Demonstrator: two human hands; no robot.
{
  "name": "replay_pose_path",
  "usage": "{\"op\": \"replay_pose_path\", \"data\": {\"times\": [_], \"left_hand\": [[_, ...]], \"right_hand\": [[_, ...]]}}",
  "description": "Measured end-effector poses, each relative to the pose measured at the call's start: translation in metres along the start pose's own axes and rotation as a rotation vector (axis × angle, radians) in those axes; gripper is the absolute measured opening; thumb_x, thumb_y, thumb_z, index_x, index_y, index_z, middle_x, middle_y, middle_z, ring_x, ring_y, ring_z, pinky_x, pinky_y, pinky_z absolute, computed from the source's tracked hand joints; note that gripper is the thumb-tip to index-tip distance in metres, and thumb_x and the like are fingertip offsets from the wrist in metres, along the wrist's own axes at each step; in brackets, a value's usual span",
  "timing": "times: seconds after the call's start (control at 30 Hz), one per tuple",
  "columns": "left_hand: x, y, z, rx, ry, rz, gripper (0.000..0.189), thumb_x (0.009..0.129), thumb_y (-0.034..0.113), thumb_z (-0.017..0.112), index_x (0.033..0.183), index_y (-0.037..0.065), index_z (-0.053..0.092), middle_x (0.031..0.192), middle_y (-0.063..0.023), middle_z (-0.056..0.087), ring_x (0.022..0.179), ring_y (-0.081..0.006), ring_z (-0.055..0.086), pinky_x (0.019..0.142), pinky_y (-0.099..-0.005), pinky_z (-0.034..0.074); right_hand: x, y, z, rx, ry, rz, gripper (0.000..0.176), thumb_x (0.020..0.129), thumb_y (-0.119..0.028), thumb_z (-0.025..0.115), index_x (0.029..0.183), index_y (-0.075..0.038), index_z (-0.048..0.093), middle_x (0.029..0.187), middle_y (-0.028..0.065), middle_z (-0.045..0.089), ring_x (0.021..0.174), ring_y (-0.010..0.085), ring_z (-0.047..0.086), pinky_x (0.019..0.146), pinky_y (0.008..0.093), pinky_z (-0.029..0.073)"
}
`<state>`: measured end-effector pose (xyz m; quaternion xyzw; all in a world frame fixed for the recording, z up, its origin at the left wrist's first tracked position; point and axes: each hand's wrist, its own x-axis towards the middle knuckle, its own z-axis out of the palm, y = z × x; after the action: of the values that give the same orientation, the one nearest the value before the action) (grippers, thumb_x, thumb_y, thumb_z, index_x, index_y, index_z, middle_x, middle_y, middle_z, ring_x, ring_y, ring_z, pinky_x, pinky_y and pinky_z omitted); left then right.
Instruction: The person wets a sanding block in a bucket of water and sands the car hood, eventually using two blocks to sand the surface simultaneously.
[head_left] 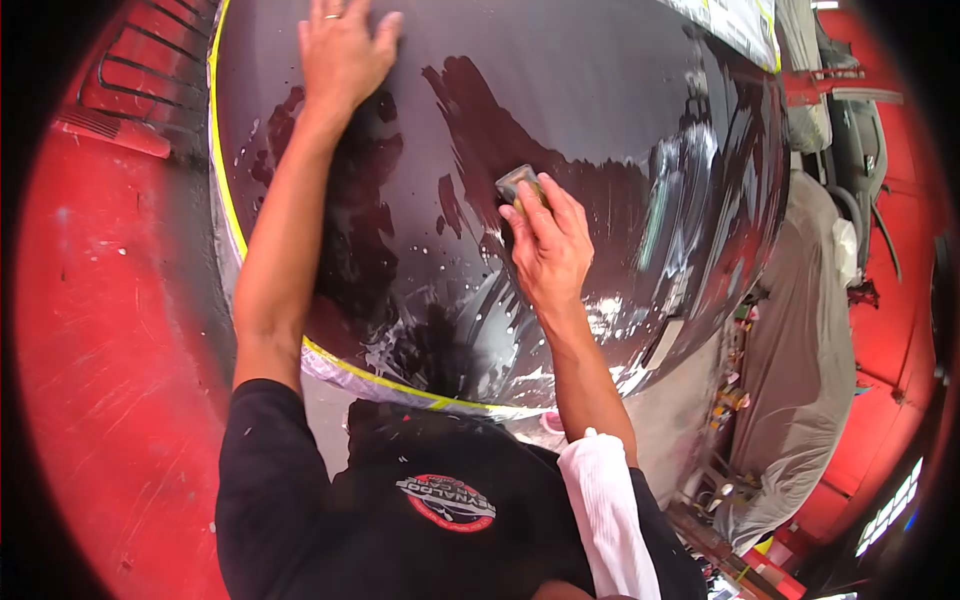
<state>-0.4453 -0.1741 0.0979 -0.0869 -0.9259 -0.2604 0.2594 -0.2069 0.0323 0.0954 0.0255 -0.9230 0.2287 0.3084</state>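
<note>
A large dark car panel (430, 130), likely a hood, fills the middle of the head view. Its surface is wet, with dull grey areas, dark streaks and whitish residue. Up at the far left part of the panel, my left hand (345, 58) lies flat with the fingers stretched and holds nothing. Near the middle, my right hand (550, 245) grips a small grey sanding block (515, 182) against the wet surface. My fingers cover part of the block, so its underside is hidden.
Yellow masking tape (232, 215) runs along the panel's edge. Masking sheeting (735, 25) covers the upper right. A white cloth (612, 515) hangs over my right shoulder. Black metal bars (150, 65) stand at upper left on the red floor (110, 330). A grey cover (800, 350) drapes something at right.
</note>
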Motion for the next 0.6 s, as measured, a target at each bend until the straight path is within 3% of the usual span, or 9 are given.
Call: {"op": "replay_pose_path", "data": {"times": [0.03, 0.1, 0.23, 0.3, 0.37, 0.43, 0.53, 0.57, 0.6], "left_hand": [[0.002, 0.017, 0.001, -0.015, -0.187, -0.151, 0.065, 0.098, 0.042, 0.054, 0.148, 0.002, 0.045, 0.159, -0.0223, 0.033, 0.15, -0.0399, 0.023, 0.125, -0.0498, 0.01], [-0.005, 0.027, 0.01, 0.012, -0.154, 0.026, 0.062, 0.098, 0.038, 0.052, 0.146, -0.001, 0.047, 0.155, -0.0276, 0.036, 0.148, -0.0386, 0.028, 0.124, -0.051, 0.014], [-0.001, 0.019, 0.013, -0.006, -0.188, 0.143, 0.056, 0.101, 0.031, 0.047, 0.146, -0.003, 0.045, 0.154, -0.0279, 0.037, 0.148, -0.038, 0.029, 0.123, -0.0519, 0.015], [0.005, 0.01, 0.008, -0.021, -0.225, 0.146, 0.056, 0.101, 0.031, 0.046, 0.146, -0.002, 0.045, 0.154, -0.0266, 0.038, 0.148, -0.0376, 0.029, 0.123, -0.0524, 0.014], [0.004, -0.001, 0.006, -0.039, -0.272, 0.228, 0.057, 0.101, 0.033, 0.047, 0.146, -0.002, 0.044, 0.155, -0.0259, 0.037, 0.149, -0.0368, 0.028, 0.123, -0.0524, 0.013], [0.001, -0.003, 0.004, -0.025, -0.266, 0.232, 0.059, 0.101, 0.034, 0.047, 0.147, -0.002, 0.043, 0.156, -0.0253, 0.036, 0.15, -0.037, 0.026, 0.124, -0.0527, 0.013], [0.005, 0.003, -0.016, -0.017, -0.274, 0.194, 0.061, 0.102, 0.036, 0.047, 0.149, -0.001, 0.04, 0.158, -0.0248, 0.032, 0.151, -0.0381, 0.023, 0.124, -0.0539, 0.011], [0.004, 0.007, -0.021, -0.031, -0.3, 0.141, 0.062, 0.102, 0.037, 0.046, 0.15, -0.001, 0.039, 0.159, -0.0249, 0.03, 0.151, -0.0389, 0.021, 0.124, -0.0548, 0.01], [0.006, 0.008, -0.02, -0.048, -0.293, 0.142, 0.062, 0.102, 0.037, 0.046, 0.15, -0.001, 0.039, 0.159, -0.0249, 0.03, 0.151, -0.0389, 0.021, 0.124, -0.0548, 0.01]], "right_hand": [[0.002, 0.001, 0.004, -0.014, -0.022, -0.002, 0.037, 0.079, -0.006, 0.082, 0.115, -0.005, 0.073, 0.124, 0.0161, 0.067, 0.103, 0.0327, 0.066, 0.09, 0.0385, 0.054], [-0.004, 0.005, 0.005, -0.04, -0.07, -0.019, 0.037, 0.08, -0.006, 0.081, 0.116, -0.005, 0.073, 0.126, 0.0161, 0.067, 0.105, 0.0332, 0.066, 0.091, 0.0387, 0.054], [-0.049, 0.01, -0.031, -0.14, -0.277, 0.02, 0.042, 0.082, -0.002, 0.078, 0.123, -0.008, 0.071, 0.132, 0.0175, 0.063, 0.115, 0.0335, 0.064, 0.097, 0.0394, 0.053], [-0.039, 0.014, -0.02, -0.173, -0.29, -0.012, 0.043, 0.081, 0.0, 0.077, 0.123, -0.007, 0.07, 0.131, 0.0187, 0.064, 0.115, 0.0342, 0.064, 0.096, 0.0401, 0.053], [0.005, 0.011, 0.015, -0.08, -0.157, -0.11, 0.043, 0.081, 0.002, 0.076, 0.122, -0.008, 0.071, 0.129, 0.0191, 0.065, 0.113, 0.0353, 0.065, 0.094, 0.0388, 0.055], [0.063, -0.002, 0.051, -0.043, -0.106, -0.162, 0.042, 0.081, 0.005, 0.074, 0.121, -0.009, 0.071, 0.127, 0.0191, 0.066, 0.111, 0.0352, 0.066, 0.091, 0.0371, 0.056], [0.072, -0.001, 0.048, -0.011, -0.199, -0.138, 0.044, 0.08, 0.006, 0.072, 0.121, -0.01, 0.07, 0.13, 0.0143, 0.064, 0.112, 0.0327, 0.065, 0.094, 0.0373, 0.054], [0.045, 0.004, 0.032, -0.068, -0.218, -0.112, 0.042, 0.083, 0.007, 0.07, 0.122, -0.011, 0.069, 0.127, 0.0176, 0.066, 0.11, 0.0339, 0.066, 0.088, 0.0395, 0.058], [0.012, 0.015, 0.011, -0.079, -0.256, -0.099, 0.042, 0.083, 0.009, 0.067, 0.121, -0.01, 0.069, 0.129, 0.0187, 0.064, 0.113, 0.0355, 0.065, 0.091, 0.0409, 0.057]]}}
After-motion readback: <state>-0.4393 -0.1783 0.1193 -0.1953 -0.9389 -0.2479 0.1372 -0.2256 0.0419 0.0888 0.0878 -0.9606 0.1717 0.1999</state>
